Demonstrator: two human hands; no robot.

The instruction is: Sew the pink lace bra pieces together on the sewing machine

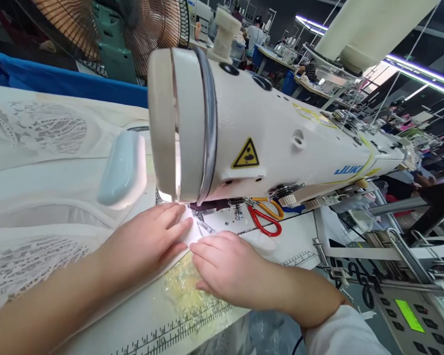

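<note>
Under the head of a white sewing machine [251,123], a lit piece of white fabric [189,230] lies at the needle area. My left hand [157,234] rests flat on it with fingers stretched forward and slightly apart. Close to its right, my right hand [229,266] has its fingers bent and pressed together, tips at the fabric's near edge; its grip is partly hidden. The needle and presser foot are mostly hidden behind the machine head. Red and orange handled scissors [264,217] lie on the machine bed, right of my hands.
White lace fabric [40,130] spreads over the left of the table, with a pale blue rounded object [122,167] on it. A ruler strip [177,330] and crinkled yellowish film [183,283] lie in front. A fan [111,34] stands behind; a metal frame [392,251] is at right.
</note>
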